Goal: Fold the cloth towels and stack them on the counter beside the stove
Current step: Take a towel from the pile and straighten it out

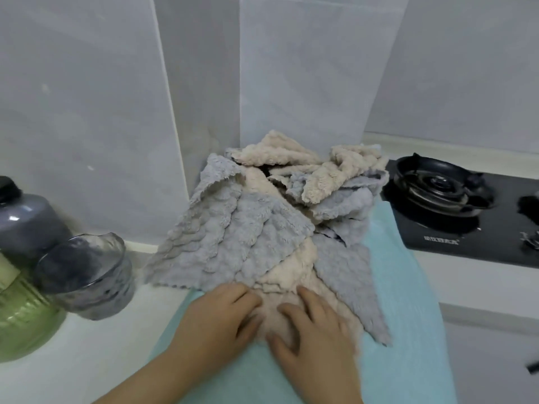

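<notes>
A loose heap of fluffy grey towels (233,237) and beige towels (277,153) lies on the white counter (102,354), against the wall left of the stove (455,205). A pale turquoise cloth (408,316) is spread flat under the heap. At the heap's near edge a beige towel (288,275) lies under both hands. My left hand (218,319) and my right hand (315,330) rest on it side by side, fingers fairly straight, pressing down.
Left of the heap stand a clear glass jar (87,275), a grey jug with a black cap (23,223) and a green ribbed container (23,322). The black gas burner (437,185) sits close to the heap's right side. White wall panels rise behind.
</notes>
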Available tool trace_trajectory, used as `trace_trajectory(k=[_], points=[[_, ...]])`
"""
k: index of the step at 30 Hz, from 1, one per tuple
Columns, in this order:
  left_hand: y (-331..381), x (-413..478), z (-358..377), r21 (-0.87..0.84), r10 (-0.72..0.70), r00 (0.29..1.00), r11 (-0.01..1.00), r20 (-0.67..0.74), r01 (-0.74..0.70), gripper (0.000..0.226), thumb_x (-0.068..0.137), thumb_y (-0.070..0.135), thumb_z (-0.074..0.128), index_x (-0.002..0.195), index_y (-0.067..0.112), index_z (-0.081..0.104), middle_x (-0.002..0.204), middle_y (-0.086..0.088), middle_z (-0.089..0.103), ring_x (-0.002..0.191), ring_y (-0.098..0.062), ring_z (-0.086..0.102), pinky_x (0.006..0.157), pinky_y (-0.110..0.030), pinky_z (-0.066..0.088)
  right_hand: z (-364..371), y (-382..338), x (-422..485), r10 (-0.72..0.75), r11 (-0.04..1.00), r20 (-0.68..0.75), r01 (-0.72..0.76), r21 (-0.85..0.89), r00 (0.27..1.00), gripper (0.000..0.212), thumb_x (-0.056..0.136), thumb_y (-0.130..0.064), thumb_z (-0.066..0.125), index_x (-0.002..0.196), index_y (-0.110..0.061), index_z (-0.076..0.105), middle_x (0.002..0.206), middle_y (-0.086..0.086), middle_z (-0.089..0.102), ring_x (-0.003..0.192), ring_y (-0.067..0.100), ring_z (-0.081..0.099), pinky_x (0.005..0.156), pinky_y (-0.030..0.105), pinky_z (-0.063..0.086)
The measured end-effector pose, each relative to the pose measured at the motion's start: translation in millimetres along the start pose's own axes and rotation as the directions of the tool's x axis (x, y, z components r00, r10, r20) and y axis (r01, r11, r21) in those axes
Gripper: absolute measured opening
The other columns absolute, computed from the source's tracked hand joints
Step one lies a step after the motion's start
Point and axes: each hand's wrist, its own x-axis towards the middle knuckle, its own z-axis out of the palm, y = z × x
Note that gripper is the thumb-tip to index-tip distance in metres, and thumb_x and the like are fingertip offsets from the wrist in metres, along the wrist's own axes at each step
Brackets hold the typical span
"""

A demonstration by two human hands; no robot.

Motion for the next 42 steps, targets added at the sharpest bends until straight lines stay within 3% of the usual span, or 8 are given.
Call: trace_trajectory(k=[4,8,14,18,27,32,37,42], points=[[-5,0,3,0.077,0.030,0.998,0.997,-0.058,-0.025,0.022,0.083,0.043,0.043,0.079,0.032,0.062,0.074,0.014,0.057,0.068,-0.011,0.056,0.055,-0.022,0.048,3,2,-1,-0.019,0.999,-0.133,0.015,-0.036,0.991,0.033,0.063,-0.050,0.042,0.079,-0.038,0.068,0.112,-0.008,0.068,0.099,0.016,0.066,0.079,0.034,0.052],[-6,2,4,0.155,0.088,0.991,0.985,-0.105,-0.071,0.028,0.080,0.044,0.040,0.080,0.032,0.065,0.074,0.012,0.059,0.075,-0.018,0.056,0.063,-0.032,0.045,1,1,-8,-0.040,0.999,-0.117,0.038,-0.015,0.992,0.039,0.084,-0.041,0.036,0.111,-0.034,0.063,0.135,-0.017,0.048,0.128,0.011,0.037,0.105,0.029,0.027],[-17,4,-15,-0.033,0.141,0.964,0.990,0.225,-0.137,0.084,0.058,0.076,0.020,0.123,0.035,0.055,0.120,0.015,0.053,0.114,-0.010,0.042,0.095,-0.024,0.030,-7,-5,-18,-0.030,0.999,-0.018,0.030,-0.043,0.999,0.054,0.071,-0.063,0.050,0.119,-0.039,0.057,0.133,-0.022,0.046,0.128,0.007,0.032,0.107,0.026,0.023],[-26,10,-27,-0.115,0.203,0.954,0.977,0.219,-0.182,0.040,0.086,0.049,0.054,0.113,0.021,0.065,0.112,0.007,0.064,0.106,-0.011,0.053,0.090,-0.016,0.035,-6,-4,-17,-0.049,0.999,-0.079,0.048,-0.010,0.996,0.040,0.080,-0.051,0.064,0.115,-0.033,0.063,0.124,-0.019,0.055,0.122,0.010,0.041,0.106,0.030,0.030],[-18,16,-18,-0.081,0.089,0.994,0.992,-0.063,-0.094,0.017,0.095,0.031,0.047,0.099,0.022,0.060,0.095,0.004,0.066,0.093,-0.019,0.058,0.069,-0.028,0.032,-10,-17,-3,-0.037,0.989,-0.125,0.019,-0.144,0.991,0.016,0.094,-0.031,0.047,0.101,-0.020,0.057,0.098,-0.002,0.059,0.096,0.022,0.051,0.079,0.034,0.044],[-14,19,-27,-0.307,0.067,0.980,0.944,-0.188,-0.123,0.010,0.093,0.034,0.049,0.083,0.033,0.050,0.072,0.013,0.055,0.073,-0.002,0.051,0.064,-0.021,0.035,-17,-21,12,-0.041,0.999,-0.483,0.030,-0.031,0.875,0.013,0.097,-0.025,0.041,0.098,-0.019,0.052,0.087,-0.002,0.061,0.082,0.020,0.053,0.067,0.036,0.044],[-13,18,-33,-0.524,0.030,0.973,0.839,-0.228,-0.148,0.021,0.075,0.052,0.054,0.088,0.038,0.062,0.085,0.026,0.064,0.082,0.006,0.058,0.071,-0.008,0.042,-21,-19,4,0.184,0.903,-0.619,0.118,0.413,0.764,0.014,0.094,-0.031,0.042,0.084,-0.040,0.048,0.070,-0.012,0.057,0.062,0.016,0.055,0.057,0.033,0.045],[-19,17,-16,-0.127,0.197,0.974,0.969,-0.109,-0.211,0.057,0.077,0.060,0.038,0.130,0.052,0.021,0.137,0.024,0.035,0.125,-0.003,0.036,0.102,-0.036,0.035,-40,-18,-5,0.439,0.699,-0.650,0.218,0.681,0.621,0.021,0.098,-0.008,0.038,0.086,-0.023,0.047,0.067,-0.005,0.048,0.050,0.001,0.050,0.045,0.009,0.039]])
